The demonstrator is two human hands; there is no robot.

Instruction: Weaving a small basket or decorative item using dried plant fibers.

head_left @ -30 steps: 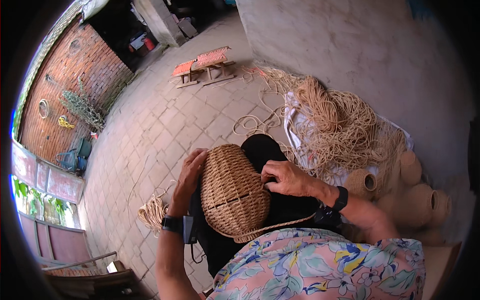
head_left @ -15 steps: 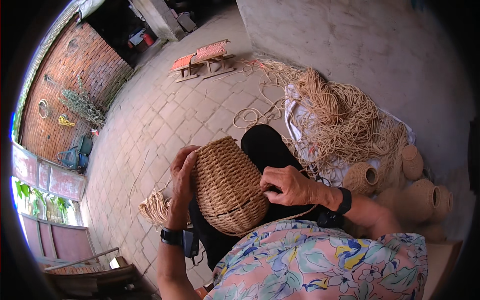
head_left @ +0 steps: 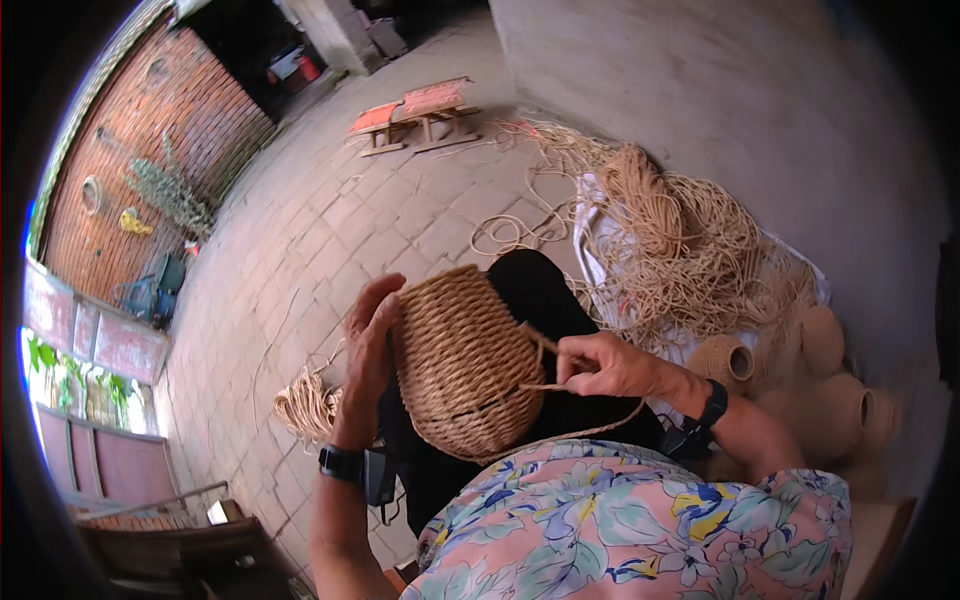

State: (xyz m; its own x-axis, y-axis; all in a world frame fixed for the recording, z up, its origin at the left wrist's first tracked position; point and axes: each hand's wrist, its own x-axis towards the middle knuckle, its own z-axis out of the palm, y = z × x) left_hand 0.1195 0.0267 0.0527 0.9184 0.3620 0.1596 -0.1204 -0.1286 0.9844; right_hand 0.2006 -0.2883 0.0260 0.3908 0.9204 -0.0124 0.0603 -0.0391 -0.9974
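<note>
A tan woven basket [head_left: 465, 360] lies across my lap on dark trousers, its rounded, tightly twined side facing up. Against its left side, my left hand [head_left: 370, 325] holds it, the fingers partly hidden beyond the edge. To the right of the basket, my right hand [head_left: 600, 365] is closed in a pinch on a straw cord [head_left: 548, 387] that runs out of the weave. A second short stretch of cord loops from the weave up to the same fingers. A longer strand trails below that hand and along the basket's lower edge.
A big heap of loose cord [head_left: 690, 240] lies on a white sheet beside the wall. Several finished woven vessels [head_left: 722, 362] stand at the right. Left of my knee sits a small cord bundle [head_left: 305, 408]. Two low stools [head_left: 435, 105] with reddish woven seats stand farther off.
My right hand has drawn away from the basket to the right, and cord now stretches between it and the weave. My left hand remains on the basket's left side.
</note>
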